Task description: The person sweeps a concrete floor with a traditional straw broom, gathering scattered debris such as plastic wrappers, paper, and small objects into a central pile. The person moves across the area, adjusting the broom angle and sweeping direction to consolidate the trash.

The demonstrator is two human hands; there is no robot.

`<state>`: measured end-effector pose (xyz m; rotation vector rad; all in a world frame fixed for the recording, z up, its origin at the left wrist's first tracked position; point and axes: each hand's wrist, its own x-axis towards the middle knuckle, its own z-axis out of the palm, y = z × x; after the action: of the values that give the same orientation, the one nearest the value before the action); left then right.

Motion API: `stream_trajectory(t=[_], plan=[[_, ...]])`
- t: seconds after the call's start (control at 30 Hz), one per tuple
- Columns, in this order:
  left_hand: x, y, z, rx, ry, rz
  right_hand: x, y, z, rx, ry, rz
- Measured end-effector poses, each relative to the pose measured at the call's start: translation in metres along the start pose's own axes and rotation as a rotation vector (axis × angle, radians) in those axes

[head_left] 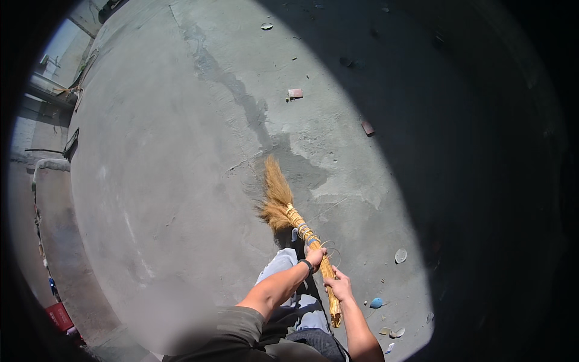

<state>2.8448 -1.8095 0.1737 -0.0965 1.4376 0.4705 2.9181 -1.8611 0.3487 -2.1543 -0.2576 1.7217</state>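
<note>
I hold a straw broom (288,212) with both hands over a grey concrete floor (169,157). My left hand (315,257) grips the bound handle higher up, a dark band on its wrist. My right hand (340,285) grips the handle lower down, near its butt end. The yellow bristles (276,196) point away from me and touch the floor beside a dark damp streak (253,111). My legs in light trousers (283,271) show under my arms.
Small debris lies scattered: a pinkish chip (295,93), a brown chip (367,127), a pale disc (400,256), a blue scrap (376,303) and light shards (395,332). A low parapet (51,164) edges the left. Deep shadow covers the right side.
</note>
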Motion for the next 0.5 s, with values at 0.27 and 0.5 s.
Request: stream_trajectory(t=[0.27, 0.5], plan=[[-0.067, -0.029, 0.073, 0.547, -0.530, 0.101, -0.048, 0.072, -0.090, -0.073, 0.285, -0.525], [-0.133, -0.054, -0.111, 1.000, -0.677, -0.126, -0.155, 0.215, -0.172, 0.076, 0.397, -0.739]])
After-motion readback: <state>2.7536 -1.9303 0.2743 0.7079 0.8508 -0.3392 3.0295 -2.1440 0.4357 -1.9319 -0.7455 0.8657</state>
